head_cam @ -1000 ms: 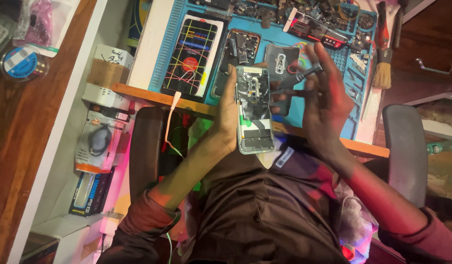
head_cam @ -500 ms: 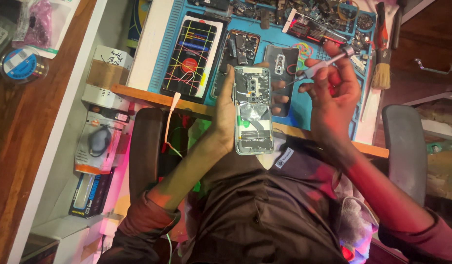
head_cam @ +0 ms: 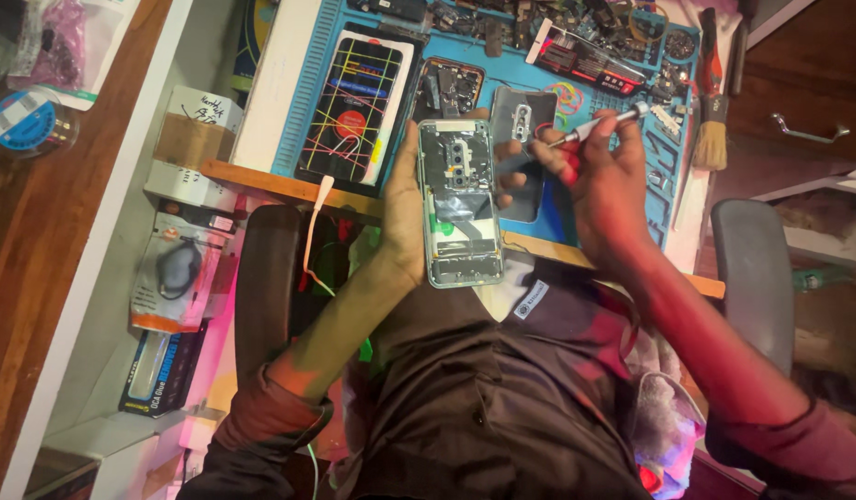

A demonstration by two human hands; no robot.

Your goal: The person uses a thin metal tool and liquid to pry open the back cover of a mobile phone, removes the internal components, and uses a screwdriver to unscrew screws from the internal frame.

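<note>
Head view, right hand [head_cam: 609, 190] now raises screwdriver [head_cam: 595, 128]

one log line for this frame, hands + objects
left hand: holds opened phone, back up | right hand: holds screwdriver, tip off phone | behind: blue mat, lit phone

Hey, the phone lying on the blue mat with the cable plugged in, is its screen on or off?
On. The phone on the blue mat shows bright coloured lines and a red circle on a dark screen.
</note>
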